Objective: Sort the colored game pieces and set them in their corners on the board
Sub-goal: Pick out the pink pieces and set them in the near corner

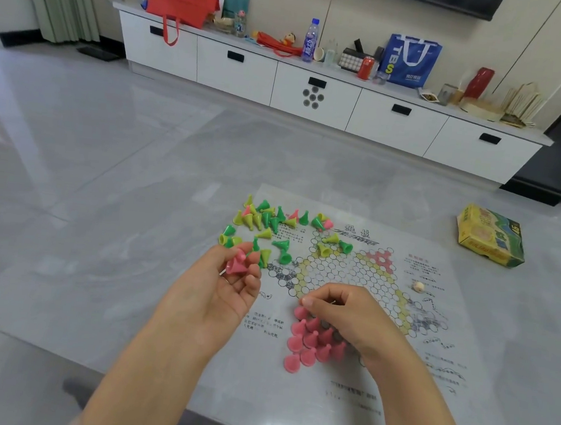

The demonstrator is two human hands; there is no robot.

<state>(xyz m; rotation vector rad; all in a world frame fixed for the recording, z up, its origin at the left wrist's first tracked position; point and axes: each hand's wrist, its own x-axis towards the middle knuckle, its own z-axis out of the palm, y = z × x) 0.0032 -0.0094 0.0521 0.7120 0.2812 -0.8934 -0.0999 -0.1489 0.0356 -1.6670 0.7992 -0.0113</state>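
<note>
Right hand (pixel 341 312) pinching pink pieces (pixel 311 342) (board (pixel 352 274) corner), left hand (pixel 227 286) cupping pink ones (pixel 237 265).

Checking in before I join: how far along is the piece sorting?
Pink corner nearly done: a cluster of pink pieces stands at the board's near corner, where the right hand works. Left hand holds more pink pieces. The mixed green and yellow pile remains unsorted.
</note>
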